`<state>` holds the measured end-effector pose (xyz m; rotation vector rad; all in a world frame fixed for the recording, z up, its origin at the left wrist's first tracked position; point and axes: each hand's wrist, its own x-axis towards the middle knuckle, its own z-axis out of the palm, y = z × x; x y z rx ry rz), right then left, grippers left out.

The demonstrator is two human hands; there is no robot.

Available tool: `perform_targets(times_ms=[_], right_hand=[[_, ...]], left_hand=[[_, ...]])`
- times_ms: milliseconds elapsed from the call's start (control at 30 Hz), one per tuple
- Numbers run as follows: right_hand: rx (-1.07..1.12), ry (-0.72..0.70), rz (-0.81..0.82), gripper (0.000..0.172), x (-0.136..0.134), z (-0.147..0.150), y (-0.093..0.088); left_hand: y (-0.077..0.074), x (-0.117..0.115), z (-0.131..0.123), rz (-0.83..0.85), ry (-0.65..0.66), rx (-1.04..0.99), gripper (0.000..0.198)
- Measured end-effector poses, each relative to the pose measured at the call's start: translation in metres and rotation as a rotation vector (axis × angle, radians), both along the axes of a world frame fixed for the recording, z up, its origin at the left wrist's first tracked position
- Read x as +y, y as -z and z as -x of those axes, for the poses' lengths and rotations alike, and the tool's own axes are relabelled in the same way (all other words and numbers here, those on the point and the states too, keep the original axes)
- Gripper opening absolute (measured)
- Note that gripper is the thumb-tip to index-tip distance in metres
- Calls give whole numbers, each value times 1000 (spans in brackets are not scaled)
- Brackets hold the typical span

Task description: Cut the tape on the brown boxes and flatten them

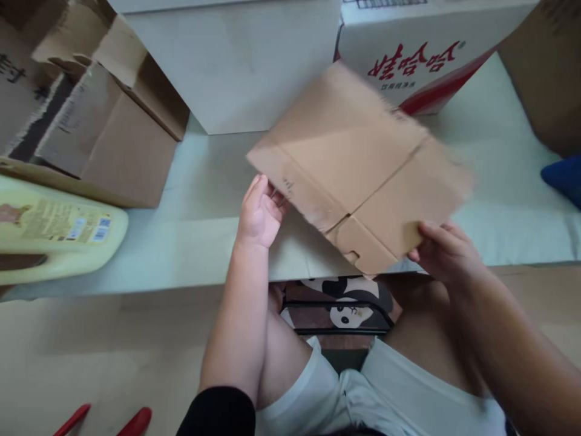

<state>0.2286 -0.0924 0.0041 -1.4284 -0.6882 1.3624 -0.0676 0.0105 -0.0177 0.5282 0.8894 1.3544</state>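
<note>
A flattened brown cardboard box [363, 163] is held tilted above the table, slightly blurred, with crease lines and a slotted flap at its near edge. My right hand [447, 248] pinches its near right corner, thumb on top and fingers beneath. At the left edge of the cardboard is my left hand [263, 212], its fingers curled at the underside and partly hidden by it.
On the pale green table [204, 242] stand a white box [236, 66], a white carton with red lettering [422, 66] and open brown boxes [127, 145]. A yellow bottle [91, 236] lies left. Something blue [565, 178] is at right; red objects [136, 421] are on the floor.
</note>
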Motion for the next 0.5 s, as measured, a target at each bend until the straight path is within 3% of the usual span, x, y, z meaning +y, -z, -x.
perform_targets(times_ms=[167,233,367,500], right_hand=[[-269,623,-67,24,-41,-66,-15],[-390,800,-58,18,-49,-94,-13],[-549,897,-18,22,-38,-136,-6],[-655,815,20,31,23,-163,-6]], left_hand=[[-4,-1,-6,44,52,57,28],[-5,-1,-9,45,66,72,26],[-5,0,-16,46,111,91,23],[-4,2,-21,70,101,67,23]])
